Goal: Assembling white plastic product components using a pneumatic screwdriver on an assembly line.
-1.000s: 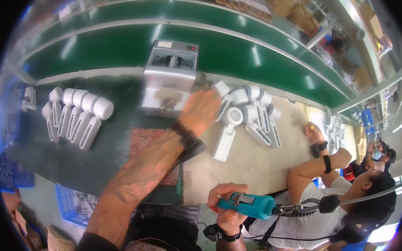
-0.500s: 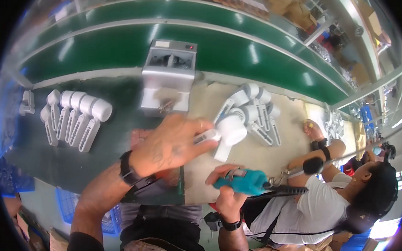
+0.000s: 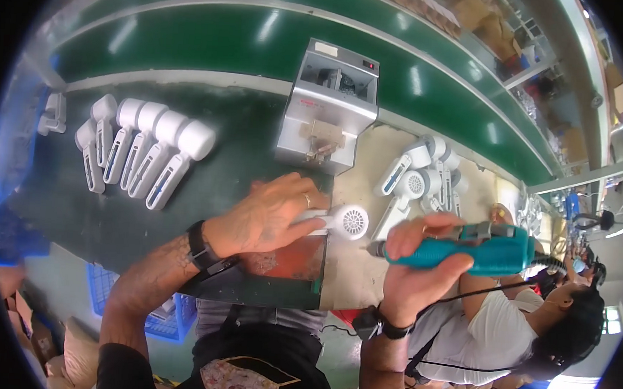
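Note:
My left hand (image 3: 272,213) is closed around the handle of a white hair-dryer-shaped device (image 3: 351,222). Its round head points right, with the round grille facing up; my fingers cover most of the handle. In my right hand (image 3: 423,278) is a teal electric screwdriver (image 3: 470,255), held level with its tip pointing left toward the device. A gap separates the tip from the grille. Beyond the screwdriver lies a pile of similar white devices (image 3: 414,184), some with grilles showing. More devices (image 3: 162,144) lie side by side in a row on the left.
A grey metal machine (image 3: 329,107) with an open top stands at the back middle. Below my left hand is a reddish-brown patch (image 3: 283,258) on the dark green bench mat (image 3: 237,141). At right sits a co-worker in a white shirt (image 3: 495,317). A blue crate (image 3: 102,289) is under the bench.
My left hand has turned the device so its grille shows on top and brought it lower. My right hand has raised the screwdriver and swung its tip leftward. The view has shifted.

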Demonstrator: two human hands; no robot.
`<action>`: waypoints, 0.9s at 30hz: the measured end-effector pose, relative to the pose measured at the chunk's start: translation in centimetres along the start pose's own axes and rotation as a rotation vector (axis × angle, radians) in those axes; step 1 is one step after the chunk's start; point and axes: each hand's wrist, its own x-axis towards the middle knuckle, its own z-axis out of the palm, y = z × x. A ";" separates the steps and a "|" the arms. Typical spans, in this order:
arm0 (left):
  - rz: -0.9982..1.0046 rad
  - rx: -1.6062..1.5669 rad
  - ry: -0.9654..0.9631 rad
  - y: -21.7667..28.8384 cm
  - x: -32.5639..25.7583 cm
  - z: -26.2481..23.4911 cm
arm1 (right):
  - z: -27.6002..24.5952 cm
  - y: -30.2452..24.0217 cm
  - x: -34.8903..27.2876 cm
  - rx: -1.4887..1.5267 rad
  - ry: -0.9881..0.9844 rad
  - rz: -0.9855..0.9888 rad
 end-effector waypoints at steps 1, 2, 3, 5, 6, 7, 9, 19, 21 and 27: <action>0.002 -0.006 0.008 -0.4 0.0 0.2 | 0.9 0.6 0.8 -0.007 -0.007 -0.002; 0.074 0.041 0.000 -0.8 -0.1 0.3 | 2.0 1.3 1.8 -0.010 -0.024 -0.029; 0.144 0.089 -0.007 -1.2 -0.3 0.3 | 3.0 2.0 2.8 -0.012 -0.043 -0.054; 0.170 0.127 0.028 -0.5 -0.3 -0.1 | 4.1 3.1 4.6 -0.042 -0.094 -0.099; 0.185 0.177 0.049 -0.3 -0.5 -0.3 | 4.8 3.6 5.4 -0.055 -0.136 -0.136; 0.183 0.171 0.057 -0.6 -0.5 -0.2 | 5.6 4.1 6.2 -0.061 -0.144 -0.134; 0.137 0.169 0.067 -1.0 -1.0 0.1 | 7.3 5.0 7.5 -0.174 -0.227 -0.178; 0.160 0.064 0.080 -1.6 -1.2 0.2 | 8.5 8.5 8.4 -0.165 -0.241 -0.164; 0.141 0.078 0.102 -1.9 -1.2 0.4 | 8.2 7.8 8.1 -0.201 -0.237 -0.153; 0.107 0.087 0.115 -1.4 -0.8 0.3 | 5.3 4.6 4.4 -0.114 -0.273 -0.038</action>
